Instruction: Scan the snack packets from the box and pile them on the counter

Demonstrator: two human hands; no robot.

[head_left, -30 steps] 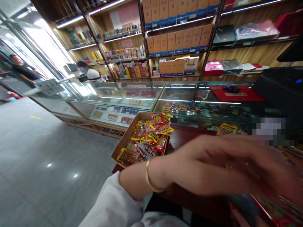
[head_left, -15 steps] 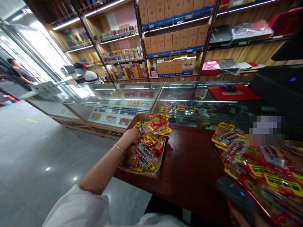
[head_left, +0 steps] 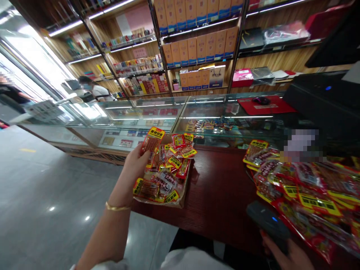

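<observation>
My left hand (head_left: 135, 165), a gold bangle at its wrist, grips a snack packet (head_left: 153, 140) with a yellow and red label. It holds this packet over the left side of a cardboard box (head_left: 180, 202) filled with similar snack packets (head_left: 165, 182). At the lower right, my right hand (head_left: 287, 249) is wrapped round the handle of a dark barcode scanner (head_left: 267, 221), whose blue light is on. The scanner's head points left above the brown table (head_left: 213, 187). Beside it lies a large pile of snack packets (head_left: 306, 195).
A glass display counter (head_left: 135, 112) runs behind the table. On it are a red mat (head_left: 267, 106) with a computer mouse (head_left: 261, 100) and dark equipment (head_left: 323, 97). Shelves of boxes (head_left: 197, 47) line the wall. One person (head_left: 98, 90) is behind the counter; another (head_left: 14, 92) stands far left.
My left hand has lifted a snack packet out of the box's contents and drawn it up and to the left. My right hand still holds the scanner. The whole view has shifted slightly.
</observation>
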